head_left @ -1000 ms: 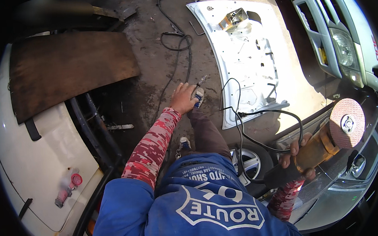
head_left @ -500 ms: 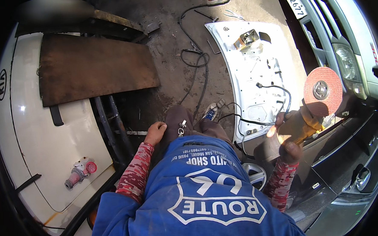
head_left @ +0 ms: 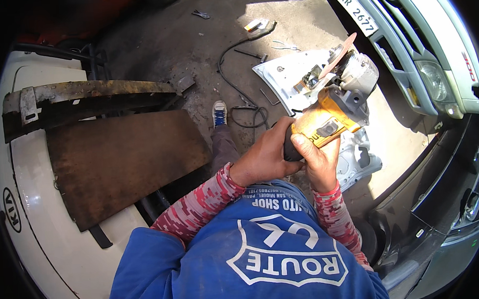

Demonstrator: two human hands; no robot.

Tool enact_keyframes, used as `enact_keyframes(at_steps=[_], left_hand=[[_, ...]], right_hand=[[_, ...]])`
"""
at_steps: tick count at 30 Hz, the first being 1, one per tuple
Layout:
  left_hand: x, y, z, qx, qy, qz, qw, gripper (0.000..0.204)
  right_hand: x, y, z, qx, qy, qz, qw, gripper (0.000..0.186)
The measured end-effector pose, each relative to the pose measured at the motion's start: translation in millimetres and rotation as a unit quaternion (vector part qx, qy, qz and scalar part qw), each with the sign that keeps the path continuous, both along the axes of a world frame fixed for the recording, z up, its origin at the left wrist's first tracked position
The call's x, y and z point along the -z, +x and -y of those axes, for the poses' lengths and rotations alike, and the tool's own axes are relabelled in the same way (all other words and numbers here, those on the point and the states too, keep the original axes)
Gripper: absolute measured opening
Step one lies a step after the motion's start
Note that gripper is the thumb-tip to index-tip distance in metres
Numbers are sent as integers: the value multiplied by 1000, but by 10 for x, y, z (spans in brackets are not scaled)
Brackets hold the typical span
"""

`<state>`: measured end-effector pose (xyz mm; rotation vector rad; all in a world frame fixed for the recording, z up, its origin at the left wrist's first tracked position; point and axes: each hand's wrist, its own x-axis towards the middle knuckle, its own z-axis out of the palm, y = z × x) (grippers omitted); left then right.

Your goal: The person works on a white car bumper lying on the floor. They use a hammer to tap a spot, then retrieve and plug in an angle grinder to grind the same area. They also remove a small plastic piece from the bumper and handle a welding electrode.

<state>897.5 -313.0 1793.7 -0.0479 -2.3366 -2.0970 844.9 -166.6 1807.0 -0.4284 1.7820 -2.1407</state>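
Observation:
Both my hands hold a yellow-and-black angle grinder [head_left: 324, 120] in front of my chest, a little right of centre. My left hand [head_left: 267, 156] is closed around its dark rear end. Beside it, my right hand [head_left: 321, 159] grips the yellow body, thumb lying along the near side by the switch. The grinder's head points up and away from me. Its reddish disc [head_left: 343, 55] shows nearly edge-on, with the guard and gear head next to it. Beyond and below the tool lies a white car hood panel [head_left: 279, 82], partly hidden by grinder and hands.
A brown sheet [head_left: 126, 161] and a rusty metal bar [head_left: 95, 89] rest on a white car body at left. On the floor lie a black cable [head_left: 221, 64], pliers [head_left: 285, 46] and a hammer-like tool [head_left: 251, 54]. A silver vehicle front [head_left: 408, 59] and a dark car [head_left: 415, 194] stand at right.
The grinder has moved from the right toward the centre, its disc turning from face-on to edge-on. My left hand has come from my thigh onto its rear end. My view has shifted.

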Motion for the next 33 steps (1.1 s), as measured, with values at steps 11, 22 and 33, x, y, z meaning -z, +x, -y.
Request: enact_keyframes(at_steps=[11, 22, 33], left_hand=[[473, -2127, 3688, 5, 38, 64, 997, 77], [484, -3679, 3875, 59, 140, 150, 977, 61], [3529, -6161, 3146, 41, 31, 148, 988, 46]], right_hand=[[729, -1912, 2563, 275, 112, 179, 938, 37], [1039, -1766, 1332, 452, -59, 243, 856, 37], [4623, -2586, 81, 652, 30, 216, 726, 36]])
